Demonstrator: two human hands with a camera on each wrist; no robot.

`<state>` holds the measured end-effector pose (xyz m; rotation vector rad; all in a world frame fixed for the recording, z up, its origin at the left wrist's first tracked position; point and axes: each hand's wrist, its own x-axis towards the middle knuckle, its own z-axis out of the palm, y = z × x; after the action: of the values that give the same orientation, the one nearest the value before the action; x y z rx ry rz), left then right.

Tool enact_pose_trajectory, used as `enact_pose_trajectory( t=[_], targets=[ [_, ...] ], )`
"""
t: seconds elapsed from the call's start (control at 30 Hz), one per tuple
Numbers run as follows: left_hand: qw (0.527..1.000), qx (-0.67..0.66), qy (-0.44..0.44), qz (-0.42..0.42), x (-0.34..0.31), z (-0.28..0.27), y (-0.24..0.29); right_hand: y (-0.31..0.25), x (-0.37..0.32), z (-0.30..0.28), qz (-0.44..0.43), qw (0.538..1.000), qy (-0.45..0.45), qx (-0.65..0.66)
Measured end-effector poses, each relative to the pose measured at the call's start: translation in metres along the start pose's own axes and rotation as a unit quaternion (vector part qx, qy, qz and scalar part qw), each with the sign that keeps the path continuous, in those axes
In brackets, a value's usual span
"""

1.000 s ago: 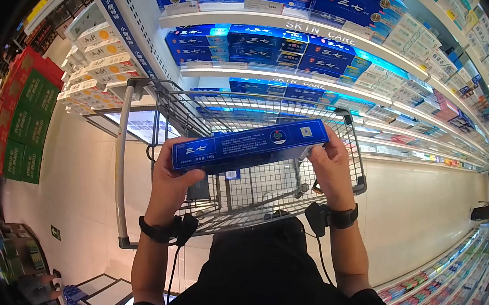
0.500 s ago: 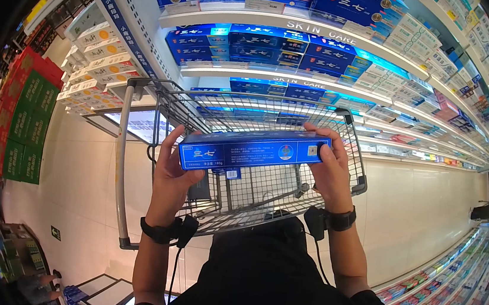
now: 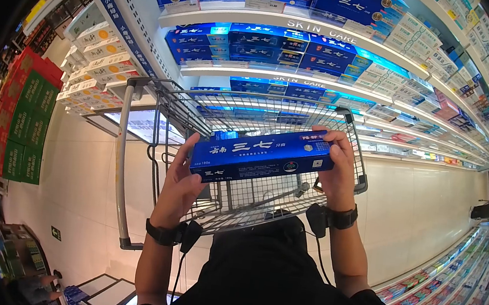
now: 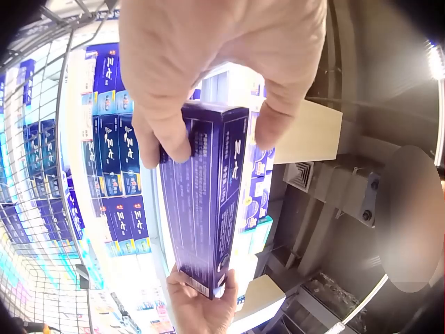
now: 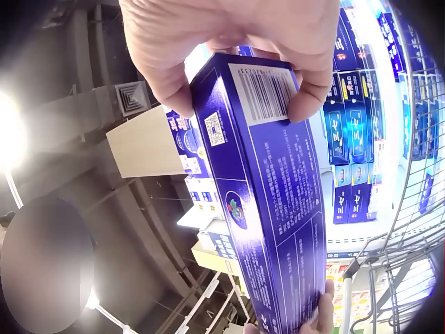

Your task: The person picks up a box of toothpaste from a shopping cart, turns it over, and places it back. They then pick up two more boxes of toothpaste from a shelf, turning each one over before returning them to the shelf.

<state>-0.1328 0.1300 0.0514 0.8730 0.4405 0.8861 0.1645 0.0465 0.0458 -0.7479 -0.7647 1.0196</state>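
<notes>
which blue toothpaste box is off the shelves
The blue box gripped at its ends by the left hand and right hand above the cart; the other blue boxes sit on the shelves.

Small print on the blue box (image 3: pixel 262 154) is too small to read.

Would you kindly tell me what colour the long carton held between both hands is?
Dark blue carton, white lettering; clearest in the head view.
</notes>
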Motion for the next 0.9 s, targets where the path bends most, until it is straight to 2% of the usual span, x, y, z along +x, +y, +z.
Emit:
enact_pose_trajectory(
  t=[0.1,0.23,0.43,0.53,0.57,0.6,0.77,0.9],
  targets=[
    [0.997,0.042,0.028,-0.063,-0.001,-0.005,-0.005,-0.002,0.003,0.001,-0.009,0.999,0.017,-0.035],
    [0.988,-0.087,0.007,-0.127,-0.006,-0.007,-0.017,-0.004,0.008,-0.003,-0.010,0.999,0.026,-0.041],
    [0.980,0.005,-0.042,-0.195,-0.019,-0.001,-0.040,0.011,0.012,-0.002,0.008,0.998,0.055,-0.015],
    [0.975,0.048,-0.037,-0.212,-0.022,0.003,-0.055,0.037,0.008,-0.005,0.092,0.991,0.099,0.019],
    [0.974,0.060,-0.028,-0.215,-0.022,0.002,-0.063,0.046,0.009,-0.005,0.123,0.989,0.076,0.043],
    [0.975,0.063,-0.015,-0.215,-0.021,0.002,-0.069,0.055,0.003,0.003,0.157,0.981,0.099,0.058],
    [0.976,0.097,0.051,-0.189,-0.014,-0.002,-0.100,0.106,-0.027,0.014,0.307,0.947,0.088,0.030],
    [0.967,0.171,0.069,-0.177,-0.013,-0.022,-0.124,0.141,-0.031,0.004,0.383,0.921,0.073,0.031]
  ],
)
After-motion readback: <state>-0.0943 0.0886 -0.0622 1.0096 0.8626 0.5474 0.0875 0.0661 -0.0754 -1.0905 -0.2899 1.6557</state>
